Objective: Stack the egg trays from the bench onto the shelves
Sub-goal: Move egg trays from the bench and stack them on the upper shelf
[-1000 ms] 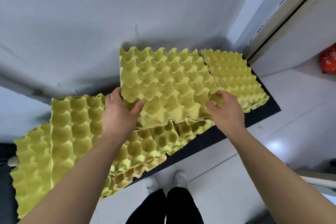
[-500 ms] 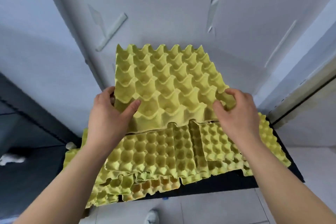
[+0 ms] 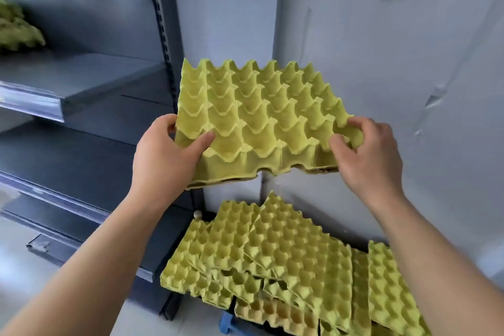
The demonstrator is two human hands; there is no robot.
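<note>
I hold a yellow-green egg tray [image 3: 261,112] in the air at chest height, tilted slightly toward me. My left hand [image 3: 166,155] grips its near left corner, thumb on top. My right hand [image 3: 368,155] grips its near right corner. A second thin tray edge shows under it. Below, several more egg trays [image 3: 286,259] lie in a loose overlapping pile on the low dark bench [image 3: 229,308]. To the left stand the dark grey shelves [image 3: 81,82]. Some egg trays [image 3: 16,27] rest on the upper shelf at the far left.
A slotted shelf upright [image 3: 163,35] runs down just left of the held tray. A pale grey wall [image 3: 381,49] fills the right side behind the tray. Lower shelf boards [image 3: 68,161] stick out toward me at the left. Light floor shows at bottom left.
I have lifted the tray up off the bench pile and my view has swung left and up, so the shelves now show. Both hands keep the same grip.
</note>
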